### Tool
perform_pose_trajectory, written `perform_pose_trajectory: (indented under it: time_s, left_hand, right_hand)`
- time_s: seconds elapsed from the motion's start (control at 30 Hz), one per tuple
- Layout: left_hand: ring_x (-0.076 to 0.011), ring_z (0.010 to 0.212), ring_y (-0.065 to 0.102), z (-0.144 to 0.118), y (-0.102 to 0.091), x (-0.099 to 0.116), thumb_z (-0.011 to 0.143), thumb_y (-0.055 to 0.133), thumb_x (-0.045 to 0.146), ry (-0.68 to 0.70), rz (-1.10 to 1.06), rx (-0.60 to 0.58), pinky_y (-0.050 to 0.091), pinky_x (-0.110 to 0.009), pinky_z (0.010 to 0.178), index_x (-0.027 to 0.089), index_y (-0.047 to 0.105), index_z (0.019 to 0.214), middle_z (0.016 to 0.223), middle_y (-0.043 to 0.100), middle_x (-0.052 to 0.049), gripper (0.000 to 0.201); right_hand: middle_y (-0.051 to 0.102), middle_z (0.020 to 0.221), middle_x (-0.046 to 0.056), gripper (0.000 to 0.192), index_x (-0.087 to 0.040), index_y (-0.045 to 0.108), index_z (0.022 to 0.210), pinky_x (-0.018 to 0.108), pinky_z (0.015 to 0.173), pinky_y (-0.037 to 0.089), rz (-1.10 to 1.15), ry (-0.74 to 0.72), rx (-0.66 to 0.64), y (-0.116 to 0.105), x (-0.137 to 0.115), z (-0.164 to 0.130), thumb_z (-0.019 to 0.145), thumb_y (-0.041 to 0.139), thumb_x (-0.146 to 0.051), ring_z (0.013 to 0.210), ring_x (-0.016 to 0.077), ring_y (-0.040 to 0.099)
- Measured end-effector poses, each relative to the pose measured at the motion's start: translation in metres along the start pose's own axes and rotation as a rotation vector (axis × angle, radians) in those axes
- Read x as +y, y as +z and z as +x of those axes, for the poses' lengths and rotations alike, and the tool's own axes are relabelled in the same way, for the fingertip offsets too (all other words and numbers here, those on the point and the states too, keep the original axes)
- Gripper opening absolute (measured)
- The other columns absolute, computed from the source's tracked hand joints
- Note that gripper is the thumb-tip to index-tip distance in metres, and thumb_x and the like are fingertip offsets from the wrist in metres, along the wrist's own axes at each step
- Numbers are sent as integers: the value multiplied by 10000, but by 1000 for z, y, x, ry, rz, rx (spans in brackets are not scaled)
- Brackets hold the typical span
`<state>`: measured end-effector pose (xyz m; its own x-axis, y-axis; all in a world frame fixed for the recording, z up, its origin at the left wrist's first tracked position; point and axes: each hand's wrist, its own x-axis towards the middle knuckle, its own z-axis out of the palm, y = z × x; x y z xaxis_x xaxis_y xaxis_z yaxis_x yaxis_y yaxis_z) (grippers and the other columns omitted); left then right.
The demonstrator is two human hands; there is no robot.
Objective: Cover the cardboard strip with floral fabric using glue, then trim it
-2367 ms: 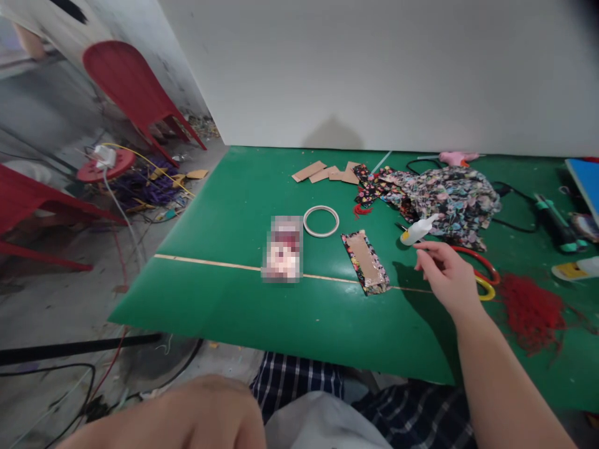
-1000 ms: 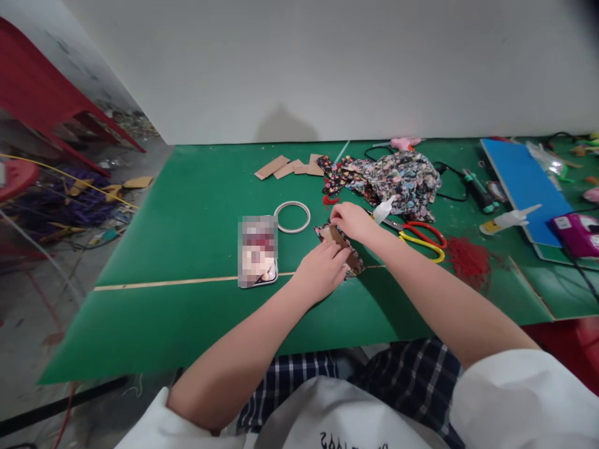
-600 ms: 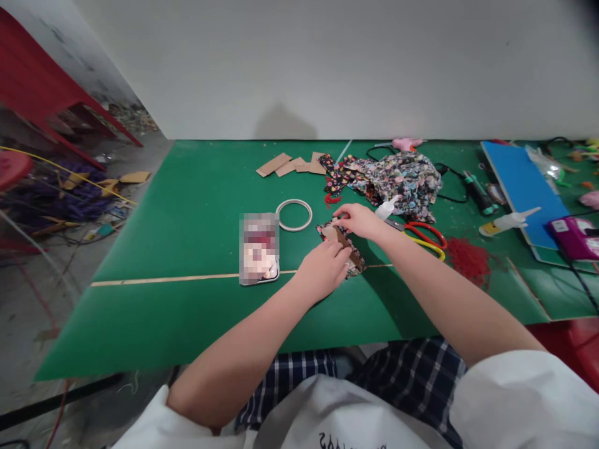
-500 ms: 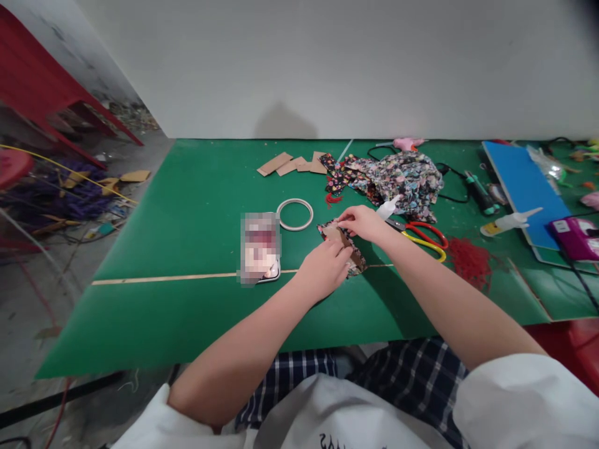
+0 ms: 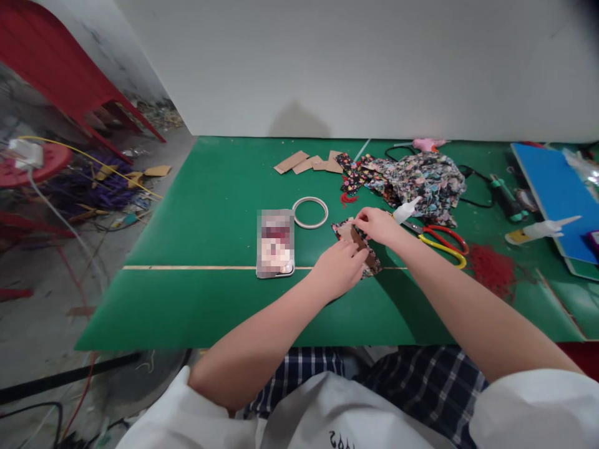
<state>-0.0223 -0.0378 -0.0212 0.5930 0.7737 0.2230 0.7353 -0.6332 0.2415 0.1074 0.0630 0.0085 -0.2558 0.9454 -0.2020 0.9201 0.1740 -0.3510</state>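
A small cardboard strip wrapped in black floral fabric (image 5: 349, 232) lies on the green table (image 5: 210, 206). My left hand (image 5: 337, 268) presses down on its near end. My right hand (image 5: 380, 226) pinches the fabric at its far end, fingers closed on the edge. A roll of tape (image 5: 309, 212) lies just behind the piece, and a phone (image 5: 276, 242) lies flat to its left. A small white glue bottle (image 5: 406, 210) sits right beside my right hand.
A heap of floral fabric (image 5: 416, 178), cardboard strips (image 5: 309, 163), red and yellow scissors (image 5: 444, 240), red thread (image 5: 493, 269), a second glue bottle (image 5: 538, 229), a blue board (image 5: 555, 187) and a glue gun (image 5: 503, 190) lie on the right. Red chairs and floor clutter stand left.
My left hand came up from my lap onto the fabric-covered strip and my right hand moved from the glue bottle to its far end. Since then only the view has shifted.
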Motion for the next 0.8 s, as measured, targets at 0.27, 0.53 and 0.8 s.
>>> perform_pose_trajectory:
  time_s: [0.27, 0.53, 0.8]
  left_hand:
    - [-243, 1016, 555, 0, 0, -1, 894, 417, 224, 10, 5, -1, 436, -386, 933, 90, 519, 1187, 1041, 607, -131, 338]
    - [-244, 1043, 544, -1, 1, -1, 886, 435, 224, 10, -9, 29, 418, -376, 964, 87, 529, 1181, 1061, 604, -135, 339]
    - [-247, 1044, 537, -1, 4, -2, 894, 423, 233, 19, -27, 53, 417, -389, 970, 95, 535, 1163, 1062, 590, -134, 322]
  right_hand:
    - [662, 706, 32, 217, -170, 650, 757, 239, 569, 353, 26, 1, -5, 3, 5, 7, 794, 567, -367, 604, 127, 548]
    - [662, 749, 47, 191, -146, 639, 757, 227, 569, 337, 88, -52, -40, 3, 2, 9, 814, 510, -275, 632, 116, 528]
    - [660, 758, 33, 161, -157, 617, 873, 215, 546, 430, 261, 46, -5, 6, 9, 16, 817, 521, -274, 587, 97, 568]
